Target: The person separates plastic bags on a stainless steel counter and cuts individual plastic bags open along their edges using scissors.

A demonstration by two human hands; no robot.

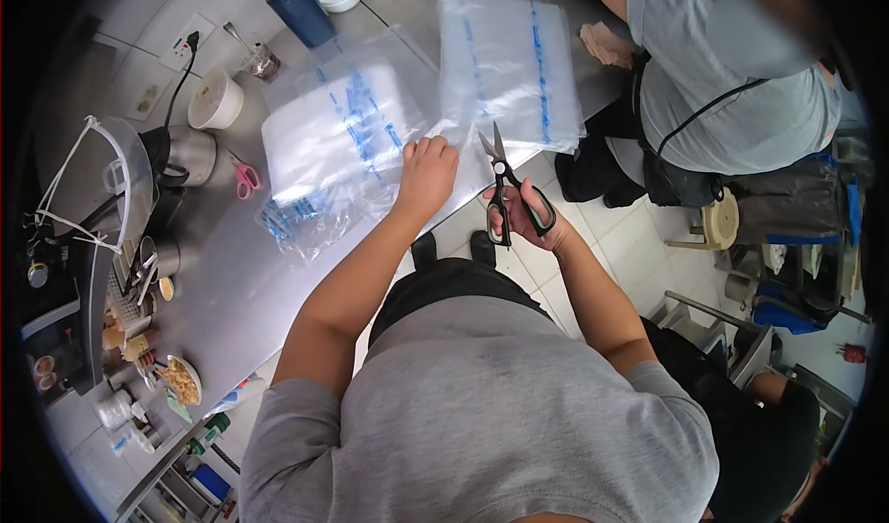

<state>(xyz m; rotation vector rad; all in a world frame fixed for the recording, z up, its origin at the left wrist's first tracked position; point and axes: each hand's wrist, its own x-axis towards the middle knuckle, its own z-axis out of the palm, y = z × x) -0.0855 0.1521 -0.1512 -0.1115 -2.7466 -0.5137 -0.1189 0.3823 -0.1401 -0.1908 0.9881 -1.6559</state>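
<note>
Your right hand (535, 230) holds the black-handled scissors (500, 167), with your fingers and thumb at the two handle loops. The loops are spread and the blades stand apart in a narrow V. The scissors point away from your body, tips farthest from you, and their long axis leans slightly to your left. They sit on the inner, far side of your right hand, to the right of your left hand (430, 173), close to the near edge of the tabletop (218, 287).

Your left hand reaches over the right-hand side of the left plastic stack (324, 134), fingers bent and touching the clear film; you cannot tell from this view whether they pinch it. That stack lies beyond and to the left of your left hand, slanted, its blue printed bands running from far left to near right. Loose, crinkled film spreads at its near end.

The right plastic stack (505, 69) lies beyond the scissors, its long axis and blue bands running mostly away from you, and its near edge close to the blade tips.
</note>
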